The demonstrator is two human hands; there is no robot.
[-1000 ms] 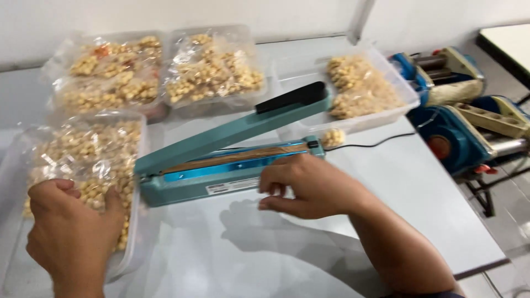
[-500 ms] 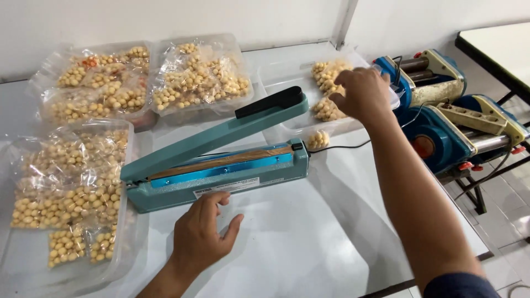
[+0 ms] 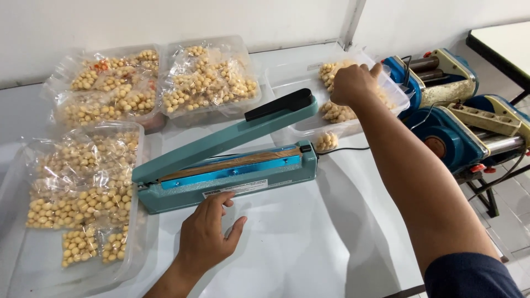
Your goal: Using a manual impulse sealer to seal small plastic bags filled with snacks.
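A teal impulse bag sealer (image 3: 232, 176) lies across the white table with its arm raised and its black handle (image 3: 279, 105) pointing up to the right. My left hand (image 3: 207, 234) rests flat on the table just in front of the sealer's base, fingers apart, holding nothing. My right hand (image 3: 353, 83) reaches into a clear plastic tray (image 3: 292, 77) behind the sealer's right end, fingers curled down onto a small clear bag of pale yellow beans (image 3: 337, 113). Another small bean bag (image 3: 327, 142) lies beside the sealer's right end.
A clear tray (image 3: 16, 187) at the left holds several sealed bean bags (image 3: 83, 182). Two more trays of bean bags (image 3: 110, 88) (image 3: 210, 77) stand at the back by the wall. Blue and cream machines (image 3: 458, 121) stand past the table's right edge.
My left hand left the tray of bags at the left and now lies in front of the sealer. My right hand went from the sealer's base to the right tray and dropped into it.
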